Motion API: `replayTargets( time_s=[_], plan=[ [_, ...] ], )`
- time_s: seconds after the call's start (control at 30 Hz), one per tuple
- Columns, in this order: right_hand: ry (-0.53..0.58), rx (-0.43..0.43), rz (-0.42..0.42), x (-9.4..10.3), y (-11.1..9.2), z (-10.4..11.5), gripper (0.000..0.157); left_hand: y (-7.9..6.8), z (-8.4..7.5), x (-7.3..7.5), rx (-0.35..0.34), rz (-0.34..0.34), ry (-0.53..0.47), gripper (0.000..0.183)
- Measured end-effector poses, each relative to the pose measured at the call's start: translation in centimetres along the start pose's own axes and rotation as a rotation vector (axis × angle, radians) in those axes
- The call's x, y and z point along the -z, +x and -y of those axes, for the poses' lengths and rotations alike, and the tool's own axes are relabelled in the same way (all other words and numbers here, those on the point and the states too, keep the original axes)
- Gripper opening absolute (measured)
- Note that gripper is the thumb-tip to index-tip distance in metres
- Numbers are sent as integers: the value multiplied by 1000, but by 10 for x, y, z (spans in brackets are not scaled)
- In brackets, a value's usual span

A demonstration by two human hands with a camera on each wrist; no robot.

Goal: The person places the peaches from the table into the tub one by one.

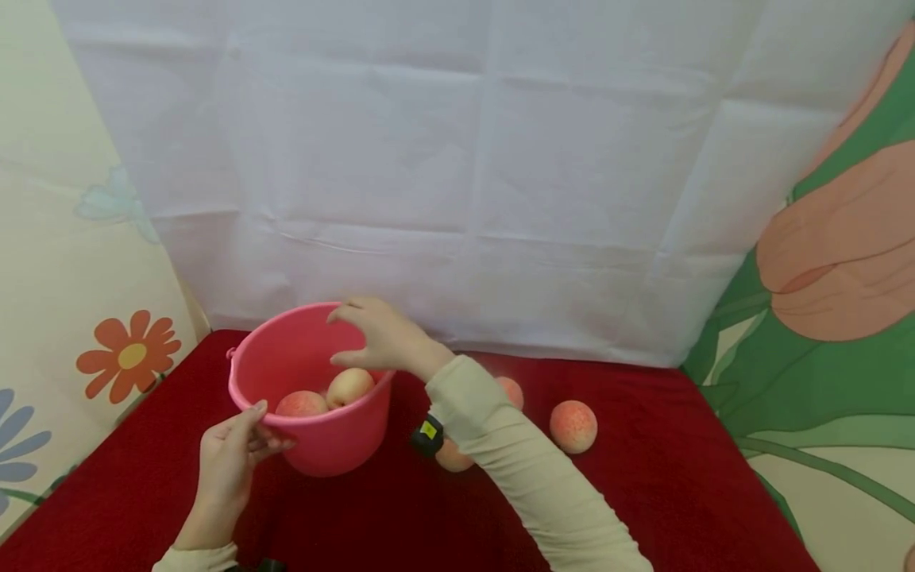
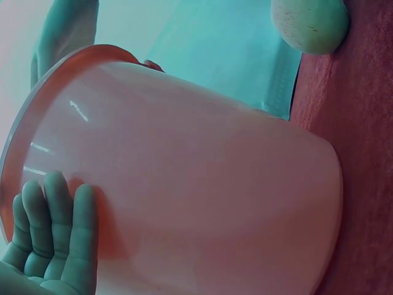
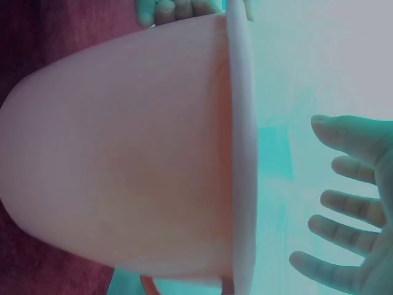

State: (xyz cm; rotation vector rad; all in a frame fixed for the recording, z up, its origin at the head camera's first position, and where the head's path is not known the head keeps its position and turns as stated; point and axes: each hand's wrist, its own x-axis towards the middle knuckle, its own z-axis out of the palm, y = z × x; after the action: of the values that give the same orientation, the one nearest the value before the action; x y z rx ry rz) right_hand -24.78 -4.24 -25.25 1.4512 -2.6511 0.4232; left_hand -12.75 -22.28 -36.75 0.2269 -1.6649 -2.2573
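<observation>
A pink bucket [image 1: 336, 441] stands at the left of the red cloth. Inside it lie a reddish peach [image 1: 302, 403] and a paler, yellowish peach [image 1: 350, 387]. My left hand [image 1: 230, 457] holds the bucket's near-left rim, the thumb on top and the fingers against the outer wall. Above the right part of the rim hovers my right hand [image 1: 382, 335], fingers spread and slightly bent, with nothing in it. The right wrist view shows that hand [image 3: 356, 209] apart from the rim.
Right of the bucket, a peach [image 1: 574, 427] lies on the red cloth [image 1: 643, 492]. Two more, a reddish peach [image 1: 511, 389] and a yellowish peach [image 1: 452, 457], are partly hidden by my right forearm. A white sheet [image 1: 457, 159] hangs behind.
</observation>
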Motion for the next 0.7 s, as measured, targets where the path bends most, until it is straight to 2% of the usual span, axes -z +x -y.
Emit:
replayTargets(
  time_s=[0.2, 0.37, 0.7],
  plan=[
    [-3, -25, 7, -1, -10, -9, 47, 0, 0, 1, -9, -9, -24, 41],
    [1, -40, 15, 1, -19, -16, 45, 2, 1, 2, -26, 12, -60, 40],
    [17, 7, -46, 0, -40, -36, 39, 3, 4, 3, -49, 28, -108, 40]
  ],
)
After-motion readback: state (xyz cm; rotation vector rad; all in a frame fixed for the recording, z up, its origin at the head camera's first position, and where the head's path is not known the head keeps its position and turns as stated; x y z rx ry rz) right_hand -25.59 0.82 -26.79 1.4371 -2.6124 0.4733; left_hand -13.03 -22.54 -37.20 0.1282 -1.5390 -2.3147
